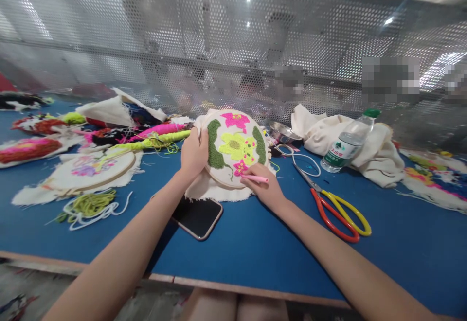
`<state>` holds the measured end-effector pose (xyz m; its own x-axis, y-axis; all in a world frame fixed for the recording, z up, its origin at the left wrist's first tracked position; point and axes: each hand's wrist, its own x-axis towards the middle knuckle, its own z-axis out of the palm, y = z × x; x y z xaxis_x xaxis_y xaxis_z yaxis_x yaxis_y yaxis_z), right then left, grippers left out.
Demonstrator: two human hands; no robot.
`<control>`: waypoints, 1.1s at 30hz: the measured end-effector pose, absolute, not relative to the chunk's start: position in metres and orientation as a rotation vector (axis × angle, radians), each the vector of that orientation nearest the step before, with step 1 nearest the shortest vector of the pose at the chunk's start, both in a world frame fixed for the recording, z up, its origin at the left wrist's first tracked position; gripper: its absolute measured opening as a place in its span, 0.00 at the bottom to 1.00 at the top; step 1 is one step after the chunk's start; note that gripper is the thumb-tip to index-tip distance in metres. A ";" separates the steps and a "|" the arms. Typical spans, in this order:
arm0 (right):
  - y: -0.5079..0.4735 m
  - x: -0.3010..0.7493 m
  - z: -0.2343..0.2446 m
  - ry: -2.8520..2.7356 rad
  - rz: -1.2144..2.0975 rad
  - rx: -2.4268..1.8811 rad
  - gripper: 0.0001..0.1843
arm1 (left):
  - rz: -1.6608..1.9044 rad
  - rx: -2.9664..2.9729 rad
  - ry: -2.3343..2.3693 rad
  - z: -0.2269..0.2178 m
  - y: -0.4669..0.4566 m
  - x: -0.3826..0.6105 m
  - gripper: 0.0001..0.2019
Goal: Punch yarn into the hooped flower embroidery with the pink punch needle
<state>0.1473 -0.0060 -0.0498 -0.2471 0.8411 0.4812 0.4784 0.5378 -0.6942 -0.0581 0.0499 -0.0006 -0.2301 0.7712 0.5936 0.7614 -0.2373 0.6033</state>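
My left hand point(195, 151) grips the left edge of a round embroidery hoop point(226, 138), fingers behind the cloth. The hoop is tilted up towards me, its white fabric worked with yellow and pink flowers and dark green leaves. My right hand point(264, 187) is closed around a pink-handled punch needle point(255, 179), whose tip end meets the small pink flower point(240, 168) low on the fabric. The tip itself is too small to make out. Frayed cloth hangs below the hoop, and a phone point(200, 218) lies just under it on the table.
Scissors point(337, 211) with red and yellow handles lie at right, near a water bottle point(346, 143) and crumpled cream cloth point(324, 131). Another hoop point(93, 170), green yarn point(93, 203) and yarn bundles lie left on the blue table point(277, 258). A perforated metal panel point(226, 34) stands behind.
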 end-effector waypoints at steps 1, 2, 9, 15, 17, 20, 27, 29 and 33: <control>-0.005 0.147 -0.051 -1.915 0.502 -1.073 0.09 | 1.544 1.948 1.896 0.000 0.049 -0.057 0.14; -0.005 0.147 -0.051 -1.924 0.488 -1.074 0.09 | 1.583 1.956 1.843 0.001 0.047 -0.056 0.14; -0.011 0.149 -0.049 -1.809 0.440 -1.158 0.11 | 1.746 2.089 1.628 0.002 0.044 -0.055 0.14; -0.015 0.151 -0.045 -1.816 0.434 -1.147 0.13 | 1.661 2.057 1.798 -0.002 0.049 -0.058 0.14; -0.016 0.151 -0.046 -1.802 0.448 -1.146 0.14 | 1.632 2.059 1.825 -0.002 0.051 -0.058 0.14; -0.016 0.151 -0.047 -1.772 0.477 -1.146 0.14 | 1.615 2.063 1.842 -0.003 0.052 -0.060 0.14; -0.018 0.150 -0.047 -1.727 0.523 -1.131 0.13 | 1.567 2.039 1.874 -0.006 0.054 -0.061 0.14; -0.018 0.150 -0.047 -1.719 0.530 -1.135 0.13 | 1.569 2.035 1.863 -0.006 0.054 -0.061 0.15; -0.017 0.149 -0.047 -1.709 0.529 -1.142 0.13 | 1.579 2.030 1.850 -0.006 0.054 -0.062 0.15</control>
